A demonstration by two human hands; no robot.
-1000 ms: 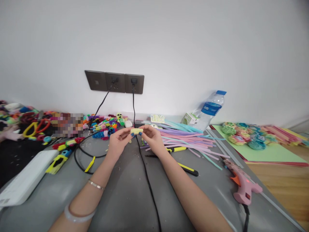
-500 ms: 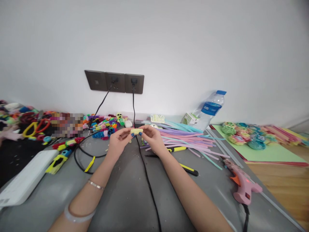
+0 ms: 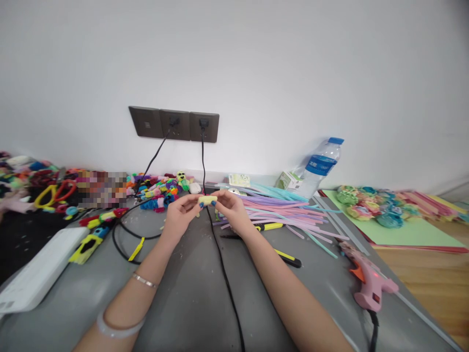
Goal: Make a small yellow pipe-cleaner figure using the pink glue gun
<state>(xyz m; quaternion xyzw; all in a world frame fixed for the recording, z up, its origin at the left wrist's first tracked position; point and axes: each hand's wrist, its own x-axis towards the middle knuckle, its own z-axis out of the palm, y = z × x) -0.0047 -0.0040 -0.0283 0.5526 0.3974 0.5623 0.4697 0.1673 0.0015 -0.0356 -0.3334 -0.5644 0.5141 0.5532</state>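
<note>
A small pale yellow piece [image 3: 207, 200] is pinched between my two hands above the grey table. My left hand [image 3: 180, 213] has its thumb and fingertips on the left end, and my right hand [image 3: 232, 209] grips the right end the same way. Blue thumbnails show just below the piece. Its underside and ends are partly hidden by the fingers. A black cable [image 3: 224, 274] runs down the table beneath the hands.
Pastel pipe cleaners [image 3: 282, 210] lie right of my hands, near a black and yellow cutter [image 3: 287, 257]. A bottle [image 3: 320, 164] leans at the wall. A pink glue gun [image 3: 370, 286] is at right, a white power bank [image 3: 46, 269] at left.
</note>
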